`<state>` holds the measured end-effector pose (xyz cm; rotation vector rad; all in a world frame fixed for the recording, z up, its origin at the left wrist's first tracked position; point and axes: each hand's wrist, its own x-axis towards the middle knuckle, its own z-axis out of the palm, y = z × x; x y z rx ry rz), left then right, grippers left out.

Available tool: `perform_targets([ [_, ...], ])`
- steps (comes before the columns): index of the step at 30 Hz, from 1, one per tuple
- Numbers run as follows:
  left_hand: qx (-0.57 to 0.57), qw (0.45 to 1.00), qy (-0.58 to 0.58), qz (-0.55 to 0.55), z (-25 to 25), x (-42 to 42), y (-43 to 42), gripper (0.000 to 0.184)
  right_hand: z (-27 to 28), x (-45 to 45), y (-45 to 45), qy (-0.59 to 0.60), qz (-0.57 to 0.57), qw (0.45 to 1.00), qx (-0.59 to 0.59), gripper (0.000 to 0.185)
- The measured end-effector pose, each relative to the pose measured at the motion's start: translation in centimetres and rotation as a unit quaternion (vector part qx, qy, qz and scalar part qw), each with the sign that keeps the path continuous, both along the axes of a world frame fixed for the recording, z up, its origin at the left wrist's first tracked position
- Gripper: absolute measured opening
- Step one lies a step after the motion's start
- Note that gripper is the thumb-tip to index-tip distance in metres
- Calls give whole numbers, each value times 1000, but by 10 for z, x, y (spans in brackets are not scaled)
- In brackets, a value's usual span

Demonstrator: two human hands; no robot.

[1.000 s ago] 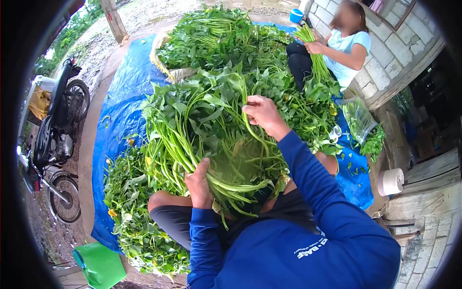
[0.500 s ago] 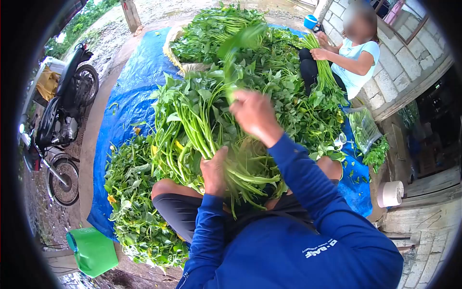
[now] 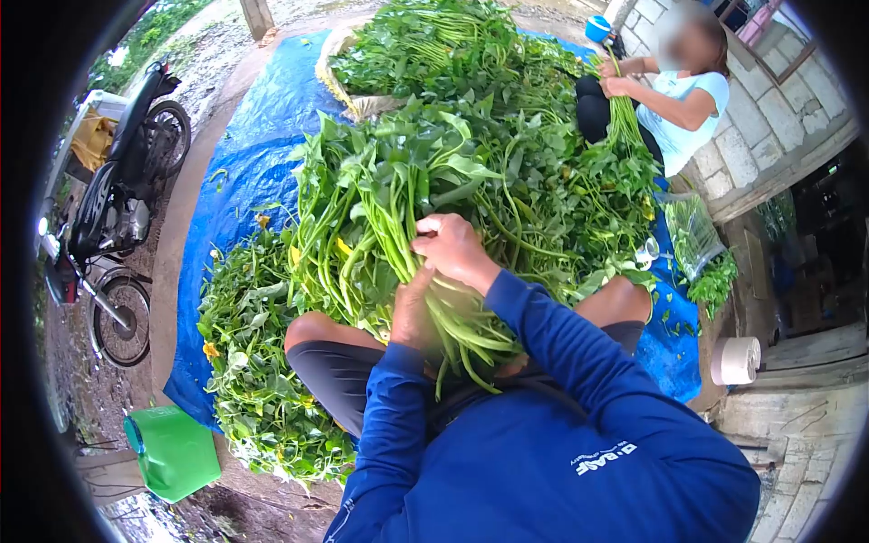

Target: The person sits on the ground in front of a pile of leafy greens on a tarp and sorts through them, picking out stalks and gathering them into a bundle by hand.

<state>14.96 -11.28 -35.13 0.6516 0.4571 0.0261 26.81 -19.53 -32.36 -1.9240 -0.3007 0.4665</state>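
My left hand (image 3: 414, 309) is wrapped round a bundle of long green stems (image 3: 391, 231) above my lap. The leafy tops fan out away from me, and the cut ends hang toward my legs. My right hand (image 3: 445, 246) is at the bundle just above the left one, its fingers pinched together at the stems. Leafy greens (image 3: 543, 181) lie heaped beyond the bundle, and another leafy heap (image 3: 262, 362) is at my left knee.
A blue tarp (image 3: 244, 154) lies under the heaps. At the upper right a seated person (image 3: 679, 100) holds stems. A green bucket (image 3: 176, 452) stands lower left, a motorcycle (image 3: 118, 213) left, a white pail (image 3: 735, 361) right, near a clear bag of greens (image 3: 690, 237).
My right hand swung a leafy stem over from the right and has come down to the bundle beside my left hand. The view has shifted slightly.
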Motion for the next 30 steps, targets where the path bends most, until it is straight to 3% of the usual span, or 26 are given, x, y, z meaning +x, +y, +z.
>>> perform_targets([
  [1, -19, 1000, 0, -25, 10, -1, -1, 34, 2, 2, -1, -45, 20, 998, -28, 42],
  [2, -39, 998, 3, -48, 19, -3, -2, 31, 6, 14, -13, -88, 120, 984, -96, 40],
  [5, -36, 999, 15, -33, -10, 3, -1, 24, 43, -8, -36, -196, 15, 975, -102, 49],
  [6, -38, 998, 13, -38, -10, 5, 0, 23, 59, -15, -45, -128, 96, 965, -209, 72],
  [7, -91, 996, 14, 2, 15, 3, -9, 20, 42, -32, -55, -138, 147, 960, -194, 78],
  [8, -201, 979, 1, -33, -42, 23, -2, 18, 37, -51, -61, -113, 182, 956, -200, 84],
  [10, -187, 982, 27, -15, -19, 19, -13, 17, 47, -80, -68, -27, 238, 943, -230, 102],
  [11, -204, 978, 29, -37, -19, 16, -11, 17, 57, -76, -69, 41, 253, 939, -230, 104],
  [14, -166, 981, 46, -91, -39, 19, -3, 18, 35, -88, -70, 5, 226, 946, -234, 103],
  [15, -101, 990, 55, -78, -35, 21, -3, 31, 45, -86, -69, 20, 229, 938, -258, 99],
  [19, 69, 993, 100, 16, -2, 16, -7, 60, 39, -95, -68, -117, 222, 932, -261, 85],
  [20, 75, 990, 117, 10, -8, 18, -4, 52, 40, -97, -66, -135, 223, 925, -276, 85],
  [23, -88, 988, 122, 27, 15, 24, 0, 31, 37, -113, -51, -234, 188, 894, -332, 82],
  [26, -54, 993, 84, 55, -1, 30, 22, 25, 14, -122, -37, -296, 144, 891, -313, 81],
  [27, -8, 998, 49, 44, 13, 25, 21, 21, 14, -118, -36, -274, 160, 906, -281, 89],
  [30, 31, 996, 67, 54, -5, 24, 40, 18, 20, -102, -44, -165, 232, 944, -168, 101],
])
